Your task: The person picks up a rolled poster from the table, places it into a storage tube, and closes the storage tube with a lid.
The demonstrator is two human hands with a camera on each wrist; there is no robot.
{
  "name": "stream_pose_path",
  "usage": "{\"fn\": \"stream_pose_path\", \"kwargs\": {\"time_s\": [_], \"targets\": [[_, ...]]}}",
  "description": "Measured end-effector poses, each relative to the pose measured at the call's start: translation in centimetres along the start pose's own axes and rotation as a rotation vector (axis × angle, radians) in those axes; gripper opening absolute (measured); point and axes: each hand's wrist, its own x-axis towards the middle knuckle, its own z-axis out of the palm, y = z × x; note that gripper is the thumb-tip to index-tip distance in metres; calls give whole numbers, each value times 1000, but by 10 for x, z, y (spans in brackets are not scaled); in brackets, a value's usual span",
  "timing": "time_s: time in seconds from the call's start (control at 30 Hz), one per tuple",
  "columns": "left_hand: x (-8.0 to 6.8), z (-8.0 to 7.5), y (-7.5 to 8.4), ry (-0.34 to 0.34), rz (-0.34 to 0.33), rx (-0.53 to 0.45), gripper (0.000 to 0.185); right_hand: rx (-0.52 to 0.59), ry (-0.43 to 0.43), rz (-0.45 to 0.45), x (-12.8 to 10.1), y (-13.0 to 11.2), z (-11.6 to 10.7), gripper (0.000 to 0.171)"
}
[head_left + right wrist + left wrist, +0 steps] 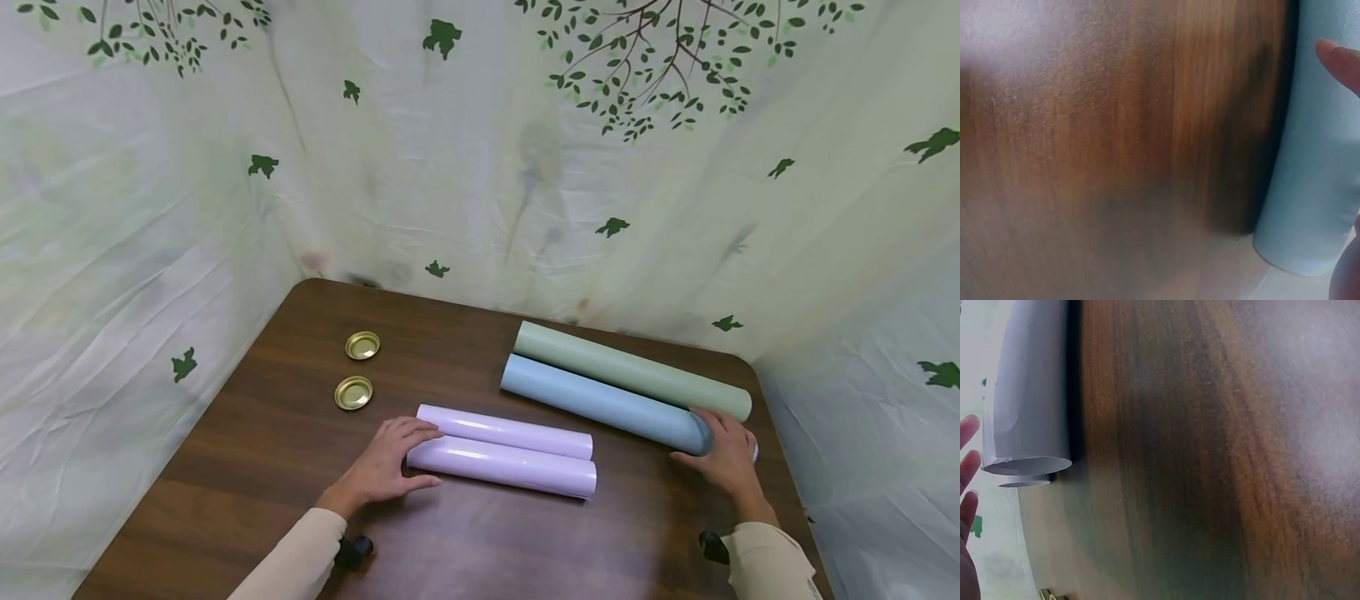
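Worktop bearing four rolls, green roll, blue roll and two lilac rolls, plus two gold lids; right hand cups the blue roll's end, left hand, fingers relaxed, rests at the lilac pair's ends.

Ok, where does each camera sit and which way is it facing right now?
Head: worn high, looking forward and down at the table; both sleeves show, left hand at the lilac rolls, right hand at the blue roll.
Left wrist: low over the tabletop, facing the lilac rolls' open ends; only fingertips show.
Right wrist: low, facing the blue roll's end; one fingertip shows.
Shared: each wrist view shares its roll with the head view.
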Motion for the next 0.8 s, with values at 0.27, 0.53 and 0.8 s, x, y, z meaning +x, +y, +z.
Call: {"fn": "stream_pose_path", "kwargs": {"time_s": [0.27, 0.53, 0.8], "targets": [[-3, 1, 1, 2, -24, 16, 61, 19, -42, 30, 0, 5, 4, 71], [-4, 3, 0, 0, -47, 27, 61, 14, -116, 43, 9, 5, 0, 72], [-5, 4, 3, -13, -57, 18, 61, 12, -181, 68, 13, 5, 4, 79]]}}
